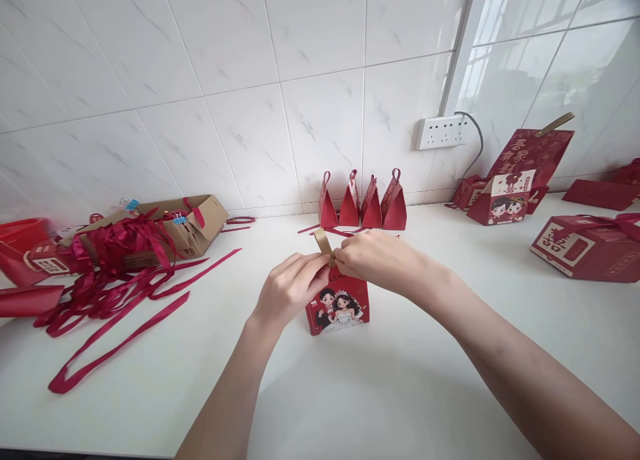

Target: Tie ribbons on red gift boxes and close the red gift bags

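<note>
A red gift box [343, 310] with a cartoon bride and groom on its front stands upright on the white table, at the middle of the view. Over its top a gold ribbon [323, 241] curves up in a loop. My left hand [291, 288] pinches the ribbon's base from the left, thumb and fingers together. From the right, my right hand [373, 257] is closed at the same spot, its fingertips meeting the left ones. The two hands hide the upper part of the box and the ribbon's lower ends.
Several small red boxes [327, 210] with ribbon loops line the tiled wall. A cardboard box [207, 227] spills dark red ribbons [125, 333] on the left. More boxes, including a hexagonal one [585, 250], stand at right below a power strip [443, 133].
</note>
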Available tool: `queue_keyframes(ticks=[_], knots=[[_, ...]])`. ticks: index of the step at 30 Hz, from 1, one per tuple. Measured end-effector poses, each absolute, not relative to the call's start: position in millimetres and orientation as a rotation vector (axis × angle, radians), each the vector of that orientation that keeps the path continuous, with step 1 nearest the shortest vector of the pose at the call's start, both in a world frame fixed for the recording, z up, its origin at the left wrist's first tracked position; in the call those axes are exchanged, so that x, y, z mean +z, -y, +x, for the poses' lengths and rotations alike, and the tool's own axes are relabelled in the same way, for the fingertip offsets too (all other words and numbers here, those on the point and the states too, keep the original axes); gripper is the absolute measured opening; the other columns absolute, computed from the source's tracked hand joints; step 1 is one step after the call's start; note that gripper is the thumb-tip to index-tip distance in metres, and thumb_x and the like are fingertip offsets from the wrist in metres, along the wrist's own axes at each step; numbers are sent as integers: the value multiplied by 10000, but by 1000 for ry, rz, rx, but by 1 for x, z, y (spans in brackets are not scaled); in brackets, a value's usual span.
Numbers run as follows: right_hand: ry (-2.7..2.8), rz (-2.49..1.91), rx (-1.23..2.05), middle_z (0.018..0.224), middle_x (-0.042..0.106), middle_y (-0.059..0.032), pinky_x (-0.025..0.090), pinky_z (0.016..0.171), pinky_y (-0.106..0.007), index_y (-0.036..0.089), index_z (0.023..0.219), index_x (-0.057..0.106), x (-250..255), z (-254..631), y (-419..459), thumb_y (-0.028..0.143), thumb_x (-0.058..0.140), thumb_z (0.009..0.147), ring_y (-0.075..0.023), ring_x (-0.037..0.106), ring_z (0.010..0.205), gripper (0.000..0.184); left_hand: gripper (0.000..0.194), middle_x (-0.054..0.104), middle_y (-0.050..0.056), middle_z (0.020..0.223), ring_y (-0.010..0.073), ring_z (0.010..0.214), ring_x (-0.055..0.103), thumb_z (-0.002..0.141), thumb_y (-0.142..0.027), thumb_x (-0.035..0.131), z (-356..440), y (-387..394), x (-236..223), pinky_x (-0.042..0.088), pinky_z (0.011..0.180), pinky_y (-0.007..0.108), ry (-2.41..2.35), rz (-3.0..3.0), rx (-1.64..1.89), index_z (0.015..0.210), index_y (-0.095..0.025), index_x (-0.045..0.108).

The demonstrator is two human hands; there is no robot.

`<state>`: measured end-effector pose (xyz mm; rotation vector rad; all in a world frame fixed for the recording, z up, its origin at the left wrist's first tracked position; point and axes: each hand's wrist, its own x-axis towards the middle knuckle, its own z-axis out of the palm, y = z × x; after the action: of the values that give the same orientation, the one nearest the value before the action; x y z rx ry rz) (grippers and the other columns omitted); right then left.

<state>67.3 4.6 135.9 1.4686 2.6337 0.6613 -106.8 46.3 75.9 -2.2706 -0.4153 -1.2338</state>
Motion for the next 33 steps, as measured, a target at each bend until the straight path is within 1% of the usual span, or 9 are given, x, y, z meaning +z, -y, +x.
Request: queue_keyframes(ticks=[4, 8, 13, 17, 22, 25, 28, 33], knots=[[-2645, 1418, 649, 590, 483, -2, 155, 468, -240, 139, 650, 540, 136, 68, -5, -18, 475, 818, -98, 394, 509, 239, 153, 697, -3, 766, 108, 591, 602, 815, -68, 549, -106, -46, 77, 513, 572, 240, 432, -2293, -1263, 910, -183, 584], [-2620, 1403, 629, 599, 491, -3, 152, 472, -248, 139, 685, 560, 138, 69, -6, -29, 465, 813, -101, 383, 517, 232, 122, 696, 1, 775, 112, 616, 608, 823, -98, 568, -105, -46, 77, 522, 586, 243, 452, -2326, -1259, 911, -180, 587], [-2623, 1363, 620, 619, 513, -5, 167, 490, -260, 140, 699, 568, 139, 70, -7, -4, 440, 855, -107, 380, 532, 248, 155, 691, 4, 779, 116, 635, 608, 804, -81, 592, -105, -47, 74, 522, 591, 243, 444, -2306, -1287, 928, -173, 575], [-2619, 1397, 593, 627, 511, -6, 168, 495, -260, 136, 702, 574, 140, 71, -6, -15, 454, 833, -101, 363, 524, 233, 177, 688, 3, 766, 115, 616, 601, 792, -68, 595, -103, -45, 73, 515, 580, 242, 438, -2262, -1278, 934, -170, 570], [-2654, 1535, 543, 603, 487, 1, 153, 489, -261, 129, 675, 577, 140, 70, -4, 62, 436, 889, -83, 296, 493, 265, 189, 691, 10, 770, 115, 596, 600, 784, -59, 591, -103, -45, 74, 510, 578, 242, 412, -2220, -1260, 937, -167, 569], [-2667, 1578, 509, 592, 473, 11, 147, 485, -260, 132, 660, 567, 139, 70, -5, 77, 423, 905, -77, 256, 482, 290, 178, 682, 9, 758, 122, 619, 608, 781, -80, 608, -103, -45, 74, 512, 588, 242, 429, -2251, -1265, 931, -165, 566], [-2679, 1592, 483, 583, 464, 15, 143, 476, -254, 135, 648, 550, 139, 70, -7, 102, 431, 914, -75, 239, 475, 293, 162, 678, 13, 757, 124, 637, 611, 792, -102, 610, -104, -45, 73, 510, 600, 239, 443, -2273, -1271, 934, -165, 566], [-2689, 1605, 485, 583, 461, 11, 142, 467, -248, 132, 645, 541, 138, 71, -7, 110, 428, 918, -76, 230, 474, 296, 191, 696, 24, 786, 120, 606, 602, 789, -74, 611, -105, -47, 73, 503, 588, 245, 385, -2241, -1250, 955, -157, 568]])
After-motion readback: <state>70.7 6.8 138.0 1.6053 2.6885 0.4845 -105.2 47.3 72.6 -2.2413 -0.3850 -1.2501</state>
